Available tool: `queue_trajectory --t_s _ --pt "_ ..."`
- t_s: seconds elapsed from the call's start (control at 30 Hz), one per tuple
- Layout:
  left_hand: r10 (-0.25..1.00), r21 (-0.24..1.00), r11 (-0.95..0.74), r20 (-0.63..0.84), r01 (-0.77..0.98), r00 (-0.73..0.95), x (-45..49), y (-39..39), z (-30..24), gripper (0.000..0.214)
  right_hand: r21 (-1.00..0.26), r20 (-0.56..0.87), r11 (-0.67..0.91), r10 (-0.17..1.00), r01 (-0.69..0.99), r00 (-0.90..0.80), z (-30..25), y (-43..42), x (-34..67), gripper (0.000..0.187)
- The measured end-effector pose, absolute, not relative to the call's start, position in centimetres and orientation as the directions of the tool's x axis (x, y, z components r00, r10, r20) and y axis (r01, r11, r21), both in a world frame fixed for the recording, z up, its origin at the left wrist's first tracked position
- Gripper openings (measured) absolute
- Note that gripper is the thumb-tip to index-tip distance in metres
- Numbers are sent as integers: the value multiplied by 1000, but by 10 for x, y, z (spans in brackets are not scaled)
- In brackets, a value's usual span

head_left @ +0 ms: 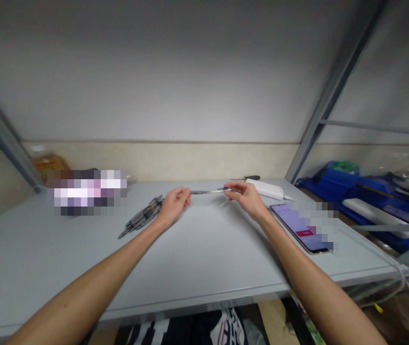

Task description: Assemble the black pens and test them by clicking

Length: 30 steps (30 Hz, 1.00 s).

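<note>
A slim pen (207, 192) lies level between my hands, just above the grey tabletop (204, 254). My left hand (175, 203) pinches its grey end with thumb and fingers. At the other end, the fingers of my right hand (244, 196) are closed around it, and a short dark piece shows beside those fingertips. Whether the pen is in one piece or in separate parts is too small to tell. Close by my left wrist lies a pile of similar grey pens (141, 218), partly hidden behind the hand.
A white power strip (267, 189) and a screwdriver (251, 178) lie behind my right hand. A lit phone (297, 227) rests beside my right forearm. Blue bins (333, 177) stand beyond the metal frame at right. A bottle (48, 163) and blurred-out items stand at back left.
</note>
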<state>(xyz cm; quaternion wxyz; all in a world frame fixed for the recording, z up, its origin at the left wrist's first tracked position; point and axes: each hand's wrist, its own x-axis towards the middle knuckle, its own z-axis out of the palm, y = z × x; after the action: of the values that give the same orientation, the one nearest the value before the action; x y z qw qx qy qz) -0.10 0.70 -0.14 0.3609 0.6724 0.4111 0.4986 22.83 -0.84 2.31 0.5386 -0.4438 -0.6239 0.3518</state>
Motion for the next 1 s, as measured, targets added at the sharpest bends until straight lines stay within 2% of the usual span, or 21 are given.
queue_trajectory --t_s 0.27,0.47,0.73,0.9,1.0 --pt "923 906 -384 374 178 88 -3 13 -5 38 -908 398 390 917 153 26 21 -5 231 28" --pt "923 910 -381 366 162 116 -1 11 -5 37 -901 412 407 911 150 -1 20 -5 228 25" --pt "926 919 -360 333 160 176 1 6 -3 38 -879 388 385 921 281 -48 24 -13 222 27" --pt "922 929 -359 339 89 186 0 4 -2 26 -876 355 362 931 318 -81 25 -16 220 30" --pt "927 941 -337 331 5 176 0 4 -2 23 -874 285 308 951 375 -118 23 -17 219 43"
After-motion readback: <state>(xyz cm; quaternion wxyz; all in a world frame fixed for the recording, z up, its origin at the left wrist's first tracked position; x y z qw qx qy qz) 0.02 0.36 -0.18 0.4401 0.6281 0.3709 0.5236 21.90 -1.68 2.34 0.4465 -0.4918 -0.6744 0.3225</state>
